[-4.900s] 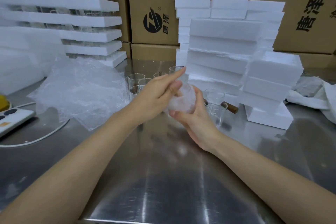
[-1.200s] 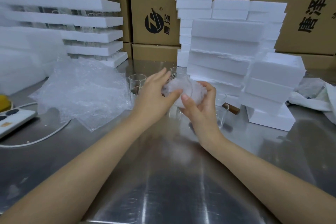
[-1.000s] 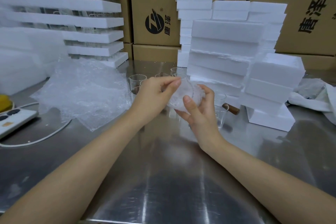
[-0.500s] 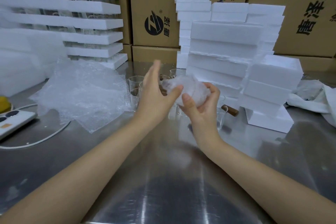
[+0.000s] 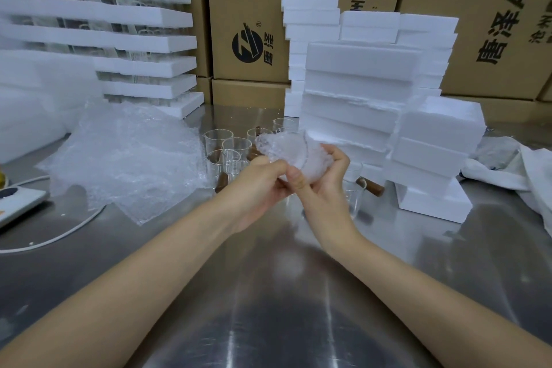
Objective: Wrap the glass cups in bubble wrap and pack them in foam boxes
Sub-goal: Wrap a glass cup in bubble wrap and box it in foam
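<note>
**A:** Glass cup (image 5: pixel 294 155) is our story, bundled in bubble wrap (image 5: pixel 316 163) and held up in mid-air. But start wide: below it lies the steel table (image 5: pixel 268 308), hard bare metal. That's the big danger, I'd say. One slip, and a wrap not yet closed may not save it.

**B:** Agreed. Behind and to the right, the foam boxes (image 5: pixel 358 84) are stacked high and a touch ragged. A careless reach for one could bring the pile down.

**A:** Over on the left are the loose bubble wrap sheets (image 5: pixel 125 152), well apart from the action. Then the bare cups (image 5: pixel 230 149), clustered on the table just beyond the hands.

**B:** Those worry me. Lower the bundle without looking and a knuckle could tip one over.

**A:** Now the grip. The right hand (image 5: pixel 324 191) cradles the bundle from below, fingers curled round its far side, thumb on the near side.

**B:** And the left hand (image 5: pixel 257 188) sits at its near left end, fingers curled in, pinching the wrap there. The loose end (image 5: pixel 264 140) flares up and left, untucked, and it could spring open if that pinch slackens
</note>
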`<control>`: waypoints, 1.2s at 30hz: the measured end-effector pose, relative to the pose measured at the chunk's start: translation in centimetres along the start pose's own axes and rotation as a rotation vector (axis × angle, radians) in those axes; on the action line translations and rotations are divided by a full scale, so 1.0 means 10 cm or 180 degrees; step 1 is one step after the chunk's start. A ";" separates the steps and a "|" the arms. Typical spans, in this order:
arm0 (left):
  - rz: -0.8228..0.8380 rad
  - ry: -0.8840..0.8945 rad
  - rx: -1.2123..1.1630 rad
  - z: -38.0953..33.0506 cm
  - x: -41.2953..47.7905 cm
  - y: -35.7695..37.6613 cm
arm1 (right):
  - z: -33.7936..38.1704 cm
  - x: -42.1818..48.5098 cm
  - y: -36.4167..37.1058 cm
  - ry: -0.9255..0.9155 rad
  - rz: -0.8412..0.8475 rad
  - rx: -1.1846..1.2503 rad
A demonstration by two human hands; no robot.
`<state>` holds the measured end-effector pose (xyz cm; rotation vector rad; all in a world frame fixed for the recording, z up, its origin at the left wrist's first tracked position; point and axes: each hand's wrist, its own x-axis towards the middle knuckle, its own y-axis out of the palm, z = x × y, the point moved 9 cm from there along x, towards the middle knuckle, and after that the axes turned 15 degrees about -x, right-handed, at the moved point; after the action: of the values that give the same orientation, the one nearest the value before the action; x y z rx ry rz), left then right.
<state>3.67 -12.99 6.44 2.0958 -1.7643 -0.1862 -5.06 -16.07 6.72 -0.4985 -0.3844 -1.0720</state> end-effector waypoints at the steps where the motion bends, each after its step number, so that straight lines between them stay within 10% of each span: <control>1: -0.0059 0.0061 0.0017 -0.03 -0.01 -0.02 | 0.00 -0.01 0.02 -0.0035 0.0078 -0.0072; 8: -0.0870 0.0375 0.0237 -0.31 -0.01 -0.43 | 0.33 -0.02 0.19 -0.0706 0.0545 -0.1582; 13: -0.0876 0.0286 0.0105 -0.32 0.04 -0.52 | 0.86 0.38 -0.22 -0.1463 -0.0489 -0.3081; 20: -0.0824 0.0162 0.0233 -0.20 0.07 -0.48 | 0.95 1.57 -0.83 -0.0607 -0.0332 -0.5007; 36: -0.1043 0.0498 0.0199 -0.38 0.04 -0.59 | 1.31 1.58 -0.82 -0.1430 -0.0949 -0.5021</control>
<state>10.48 -11.86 7.78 2.3645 -1.3474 -0.0545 -6.37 -23.48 27.51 -2.1521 0.1008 -1.4066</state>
